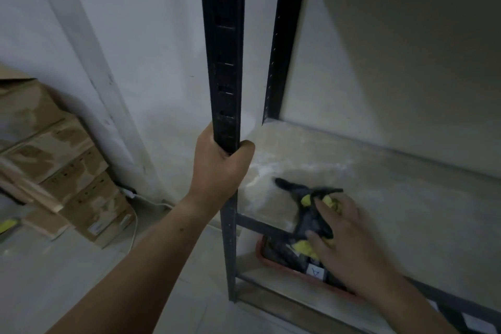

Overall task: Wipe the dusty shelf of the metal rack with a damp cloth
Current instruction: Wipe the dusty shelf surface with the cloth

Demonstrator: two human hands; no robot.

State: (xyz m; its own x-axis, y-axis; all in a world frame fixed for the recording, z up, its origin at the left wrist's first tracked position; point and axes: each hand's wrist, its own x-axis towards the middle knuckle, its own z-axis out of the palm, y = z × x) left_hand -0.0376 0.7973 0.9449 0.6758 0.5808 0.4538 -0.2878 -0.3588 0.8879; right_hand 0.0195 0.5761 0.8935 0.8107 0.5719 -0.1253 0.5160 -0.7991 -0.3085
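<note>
The black metal rack's front left post [223, 68] rises through the middle of the view. My left hand [222, 163] is wrapped around that post at shelf height. The pale shelf board [393, 198] carries white dust streaks near its left corner. A dark grey and yellow cloth [309, 206] lies bunched on the shelf near its front left edge. My right hand [349, 244] presses down on the cloth, fingers curled over its right side.
A red-rimmed tray [273, 259] with dark contents sits on the lower shelf under my right hand. Stacked cardboard boxes [62, 168] stand on the floor at left, with a white cable [135, 214] beside them. A white wall is behind the rack.
</note>
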